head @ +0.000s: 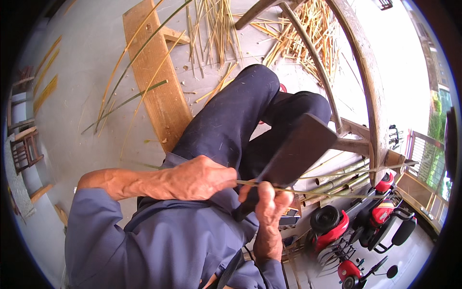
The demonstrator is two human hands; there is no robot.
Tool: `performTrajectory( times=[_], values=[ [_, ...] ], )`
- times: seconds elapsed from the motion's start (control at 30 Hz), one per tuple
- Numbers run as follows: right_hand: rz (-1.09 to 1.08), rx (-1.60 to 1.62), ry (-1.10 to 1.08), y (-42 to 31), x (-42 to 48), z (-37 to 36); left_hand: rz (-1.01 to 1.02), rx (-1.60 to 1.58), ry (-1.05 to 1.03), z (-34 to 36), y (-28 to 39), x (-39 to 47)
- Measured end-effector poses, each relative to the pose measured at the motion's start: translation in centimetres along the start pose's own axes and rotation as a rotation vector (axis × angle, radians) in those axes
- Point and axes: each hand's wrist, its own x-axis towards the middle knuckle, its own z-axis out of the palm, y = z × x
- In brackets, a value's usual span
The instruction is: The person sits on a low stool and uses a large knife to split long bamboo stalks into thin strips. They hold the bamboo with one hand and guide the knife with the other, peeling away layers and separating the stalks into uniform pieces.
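A broad dark cleaver-like knife blade (297,153) slants up and to the right in front of my knees. My right hand (269,202) is closed around the knife, with the thumb against a thin bamboo strip (317,193). My left hand (202,178) pinches the same strip just left of the blade. To the right of the blade, two narrow lengths spread apart, one above the other. The knife's handle is mostly hidden by my hand and the dark clothing. Both hands work above my lap.
A wooden bench (158,79) extends ahead on the left, with long bamboo strips (133,90) across it. Split bamboo pieces (306,39) lie heaped on the floor. A wooden frame (361,54) stands at right, near bamboo poles (335,184) and red-and-black wheeled vehicles (382,213).
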Motion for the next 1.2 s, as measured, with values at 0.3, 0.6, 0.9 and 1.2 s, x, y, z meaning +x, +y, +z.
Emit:
performTrajectory(
  times=[0.3,0.6,0.9,1.2],
  values=[
    [-0.063,0.1,0.106,0.4,0.1,-1.2,-0.014,0.077,0.086,-0.8,-0.9,-1.1],
    [-0.095,0.011,0.063,1.1,-0.2,0.7,0.002,-0.091,0.092,0.4,0.1,0.4],
    [-0.226,-0.136,0.124,2.1,-0.5,0.4,0.013,-0.12,0.058,1.3,-0.2,0.7],
    [-0.089,0.027,0.084,1.4,-0.5,-1.6,-0.077,0.041,0.0,0.4,0.2,1.4]
  ],
)
